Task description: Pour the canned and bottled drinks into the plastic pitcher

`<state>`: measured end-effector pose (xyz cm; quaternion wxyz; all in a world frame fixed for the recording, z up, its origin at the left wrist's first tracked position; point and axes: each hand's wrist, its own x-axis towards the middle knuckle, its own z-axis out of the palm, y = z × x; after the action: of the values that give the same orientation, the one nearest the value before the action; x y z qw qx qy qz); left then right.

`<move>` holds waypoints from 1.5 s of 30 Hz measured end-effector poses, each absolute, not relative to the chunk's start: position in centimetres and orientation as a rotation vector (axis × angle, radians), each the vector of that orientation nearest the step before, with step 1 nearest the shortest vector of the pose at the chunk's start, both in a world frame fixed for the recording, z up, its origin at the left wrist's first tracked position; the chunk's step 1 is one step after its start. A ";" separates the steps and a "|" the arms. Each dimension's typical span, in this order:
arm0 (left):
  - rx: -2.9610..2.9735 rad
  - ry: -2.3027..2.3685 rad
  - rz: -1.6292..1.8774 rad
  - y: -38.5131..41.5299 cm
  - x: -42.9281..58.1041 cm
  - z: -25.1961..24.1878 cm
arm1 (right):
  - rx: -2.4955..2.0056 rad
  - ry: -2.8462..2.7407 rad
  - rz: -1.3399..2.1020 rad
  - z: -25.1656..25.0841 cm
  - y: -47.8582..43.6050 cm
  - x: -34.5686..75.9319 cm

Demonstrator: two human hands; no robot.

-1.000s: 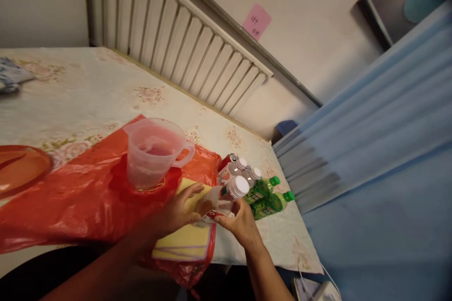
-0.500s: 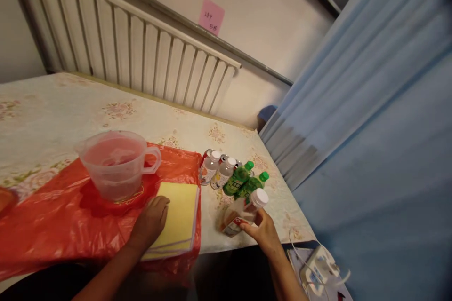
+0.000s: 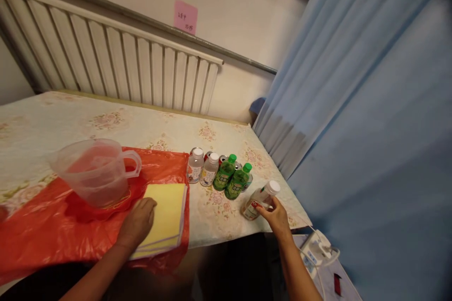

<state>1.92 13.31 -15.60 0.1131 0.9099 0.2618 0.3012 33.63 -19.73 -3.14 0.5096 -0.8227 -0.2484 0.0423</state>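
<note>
In the head view, the right hand (image 3: pixel 277 216) is gripping a clear bottle (image 3: pixel 260 200) near the right front corner of the tabletop (image 3: pixel 141 124), with the fingers (image 3: pixel 263 208) closing around its lower body. The bottle's long axis is leaning steeply: its white cap is pointing up and to the right, towards the blue curtain (image 3: pixel 353 80), while its base is sitting low and to the left, at or just above the tabletop. It is showing see-through plastic, a red and white label near the base and a pale brownish tint inside.

The left hand (image 3: pixel 137 223) is lying flat with its fingers spread loosely on a yellow pad (image 3: pixel 169 207), gripping nothing. The pad is resting on a red plastic sheet (image 3: pixel 52 225) beside a clear jug (image 3: pixel 93 171). Four small bottles (image 3: pixel 224 173) are standing in a row just beyond the clear bottle.
</note>
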 end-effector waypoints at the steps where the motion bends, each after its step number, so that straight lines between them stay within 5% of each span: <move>1: 2.672 0.782 0.880 13.2 1.9 -15.4 | -1.977 -0.605 0.099 -3.4 -19.5 34.1; 27: 2.780 0.858 0.856 13.2 2.1 -15.2 | -1.984 -0.575 0.148 -13.1 -16.7 36.3; 45: 2.709 0.887 0.825 12.8 2.0 -14.7 | -2.062 -0.609 -0.009 -15.2 -16.5 36.2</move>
<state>2.01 12.78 -14.68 0.0867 0.9095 0.2978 0.2769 36.18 -16.51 -15.19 0.4759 -0.8435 -0.2492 -0.0036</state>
